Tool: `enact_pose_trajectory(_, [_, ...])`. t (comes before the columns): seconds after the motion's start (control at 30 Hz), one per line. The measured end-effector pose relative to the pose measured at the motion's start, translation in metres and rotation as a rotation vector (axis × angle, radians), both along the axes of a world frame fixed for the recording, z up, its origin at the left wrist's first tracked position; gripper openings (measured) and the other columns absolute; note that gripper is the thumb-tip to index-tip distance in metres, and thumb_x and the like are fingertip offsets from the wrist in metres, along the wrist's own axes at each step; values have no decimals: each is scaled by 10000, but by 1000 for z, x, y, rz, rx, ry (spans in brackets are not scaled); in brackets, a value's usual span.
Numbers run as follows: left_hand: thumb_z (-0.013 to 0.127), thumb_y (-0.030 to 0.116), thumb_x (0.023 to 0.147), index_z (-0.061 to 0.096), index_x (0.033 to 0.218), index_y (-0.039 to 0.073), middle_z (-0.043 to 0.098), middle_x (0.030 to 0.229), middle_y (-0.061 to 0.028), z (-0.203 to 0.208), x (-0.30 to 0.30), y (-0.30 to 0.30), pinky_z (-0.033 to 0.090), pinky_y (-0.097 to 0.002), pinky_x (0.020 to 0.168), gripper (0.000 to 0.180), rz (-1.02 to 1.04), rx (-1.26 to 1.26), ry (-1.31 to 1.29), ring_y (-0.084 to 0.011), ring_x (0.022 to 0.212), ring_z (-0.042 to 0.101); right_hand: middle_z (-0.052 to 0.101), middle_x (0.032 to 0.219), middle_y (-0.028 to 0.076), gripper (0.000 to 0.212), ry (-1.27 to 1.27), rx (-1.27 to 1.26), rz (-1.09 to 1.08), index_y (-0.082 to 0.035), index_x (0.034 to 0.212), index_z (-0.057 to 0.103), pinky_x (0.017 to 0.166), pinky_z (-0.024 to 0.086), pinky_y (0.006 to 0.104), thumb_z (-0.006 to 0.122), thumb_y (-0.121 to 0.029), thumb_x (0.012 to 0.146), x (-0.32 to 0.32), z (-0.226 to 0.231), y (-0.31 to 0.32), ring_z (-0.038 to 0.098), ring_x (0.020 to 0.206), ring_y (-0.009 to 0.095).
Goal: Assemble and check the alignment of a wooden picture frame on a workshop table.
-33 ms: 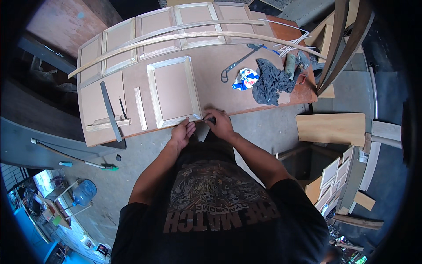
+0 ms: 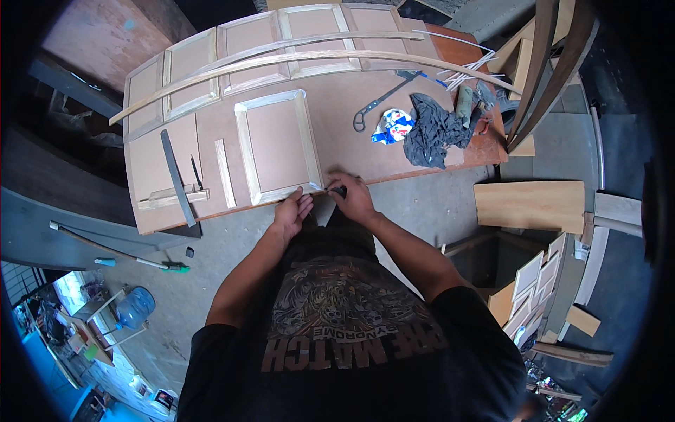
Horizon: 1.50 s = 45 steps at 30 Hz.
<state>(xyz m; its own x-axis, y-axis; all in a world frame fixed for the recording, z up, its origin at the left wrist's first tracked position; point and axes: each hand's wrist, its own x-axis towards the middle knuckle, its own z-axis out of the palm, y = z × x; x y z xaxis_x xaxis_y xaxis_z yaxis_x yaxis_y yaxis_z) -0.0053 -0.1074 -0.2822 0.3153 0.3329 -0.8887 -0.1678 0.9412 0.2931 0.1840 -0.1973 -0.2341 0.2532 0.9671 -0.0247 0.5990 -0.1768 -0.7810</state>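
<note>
In front of me a pale wooden framed panel lies on the workbench, its near rail along the bench's front edge. My left hand grips that near rail, thumb on top and the other fingers curled below the edge. At the panel's near right corner, my right hand is closed around a small dark-handled tool. The tool's tip is too small to make out, so I cannot tell its exact kind.
Several more framed panels line the bench's back under two long wooden strips. To the left lie a handsaw blade and a thin wood strip. A grey long-handled tool and a dark cloth lie right.
</note>
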Motion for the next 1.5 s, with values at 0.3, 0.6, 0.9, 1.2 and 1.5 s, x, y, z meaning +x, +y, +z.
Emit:
enact_pose_trajectory(0.3, [652, 232, 999, 571, 1263, 12, 656, 1160, -135, -3, 0, 0, 547, -384, 982, 353, 5, 2, 10, -247, 1089, 660, 734, 934, 122, 460, 126, -41, -74, -79, 1247, 563, 824, 545, 443, 760, -88, 832, -13, 0, -7, 701, 914, 346])
enact_pose_trajectory(0.6, [649, 248, 1002, 587, 1241, 36, 647, 1142, -100, -1, 0, 0, 544, -371, 969, 326, 0, -6, 1, -224, 1079, 649, 734, 930, 130, 471, 206, -78, -161, -83, 1249, 559, 803, 558, 424, 773, -93, 830, -22, -7, -3, 711, 897, 322])
enact_pose_trajectory(0.9, [642, 270, 1007, 585, 1233, 43, 635, 1133, -82, 0, 1, 0, 532, -362, 983, 325, -19, 0, 9, -212, 1080, 637, 743, 905, 121, 510, 312, -136, -264, -26, 1275, 541, 814, 546, 339, 789, -75, 832, -24, -16, -1, 716, 858, 190])
enact_pose_trajectory(1.2, [660, 242, 995, 589, 1238, 22, 657, 1137, -103, 1, 0, 0, 555, -367, 952, 335, 6, 6, 22, -231, 1074, 663, 705, 945, 109, 595, 537, -231, -471, -23, 1291, 520, 792, 533, 307, 836, -83, 790, -28, -22, 4, 680, 888, 159])
enact_pose_trajectory(1.5, [659, 235, 995, 586, 1228, 25, 657, 1138, -109, -1, -1, 1, 553, -367, 954, 321, -4, 10, 4, -228, 1067, 663, 700, 960, 107, 595, 517, -269, -536, -19, 1283, 531, 772, 532, 306, 839, -104, 782, -28, -18, 5, 667, 873, 156])
